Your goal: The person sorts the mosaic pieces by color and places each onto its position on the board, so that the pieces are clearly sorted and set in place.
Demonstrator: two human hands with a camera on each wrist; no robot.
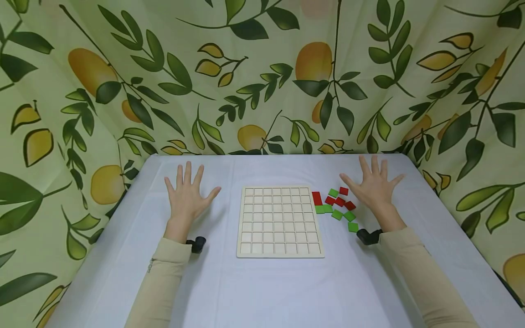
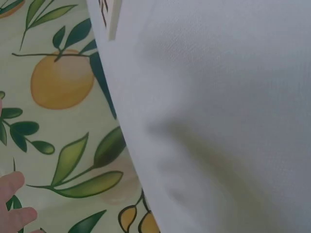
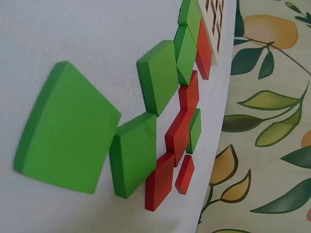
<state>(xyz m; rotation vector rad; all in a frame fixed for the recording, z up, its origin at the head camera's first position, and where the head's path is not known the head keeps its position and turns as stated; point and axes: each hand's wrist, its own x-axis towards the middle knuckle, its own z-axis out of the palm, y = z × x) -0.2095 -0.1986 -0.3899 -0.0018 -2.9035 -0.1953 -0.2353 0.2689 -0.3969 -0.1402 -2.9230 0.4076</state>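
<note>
My left hand (image 1: 186,200) is held above the table to the left of the board, fingers straight and spread, with nothing in it. On the right, my right hand (image 1: 374,187) is also spread wide and holds nothing; it is nearest to the loose tiles. A pale square board (image 1: 280,222) with a grid of square recesses lies flat between the hands. Beside its right edge are several green square tiles (image 3: 70,133) and several red square tiles (image 3: 160,183), scattered flat. A few fingertips (image 2: 17,218) show at the lower left of the left wrist view.
A white cloth (image 1: 262,291) covers the table. Behind and at the sides hangs a curtain (image 1: 262,82) printed with leaves and fruit. Each wrist carries a small black camera, as on the left wrist camera (image 1: 198,245) and the right wrist camera (image 1: 368,236).
</note>
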